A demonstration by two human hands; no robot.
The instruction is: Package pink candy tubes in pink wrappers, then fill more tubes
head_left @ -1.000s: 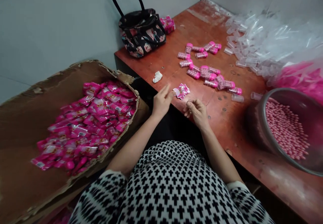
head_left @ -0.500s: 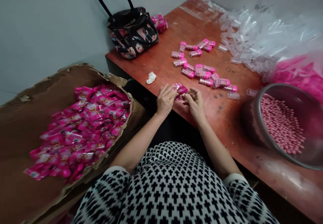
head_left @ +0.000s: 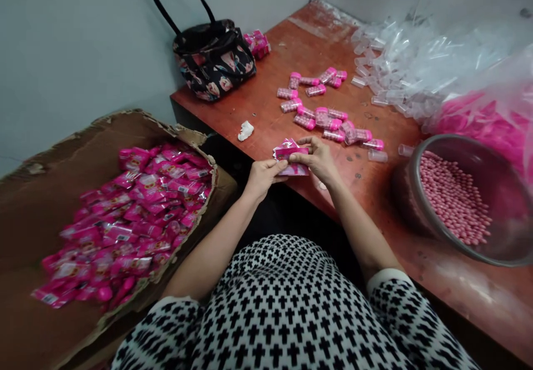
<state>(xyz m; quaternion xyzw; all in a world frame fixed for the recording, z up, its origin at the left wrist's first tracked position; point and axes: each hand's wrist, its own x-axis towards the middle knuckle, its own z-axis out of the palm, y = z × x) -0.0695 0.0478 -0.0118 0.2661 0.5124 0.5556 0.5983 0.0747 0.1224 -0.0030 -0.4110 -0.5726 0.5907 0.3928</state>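
My left hand [head_left: 262,174] and my right hand [head_left: 317,159] meet over the front edge of the red-brown table [head_left: 416,259]. Both are closed on a small stack of pink foil packets [head_left: 290,152], the left pinching its left end, the right gripping its right side with the fingers curled over the top. Just beyond them lie several clear tubes with pink caps [head_left: 325,117], filled with pink beads. A metal bowl of pink beads [head_left: 453,198] stands to the right of my right hand.
A torn cardboard box [head_left: 50,192] on the left holds a heap of pink packets [head_left: 133,214]. A flowered black handbag [head_left: 214,61] sits at the table's far left corner. Clear empty tubes in plastic [head_left: 416,64] and a bag of pink caps [head_left: 487,125] lie at the right. A white scrap [head_left: 245,131] is near the edge.
Both hands reached to the packets on the table, closed on them and lifted them together off the surface toward me. The camera view shifted slightly right.
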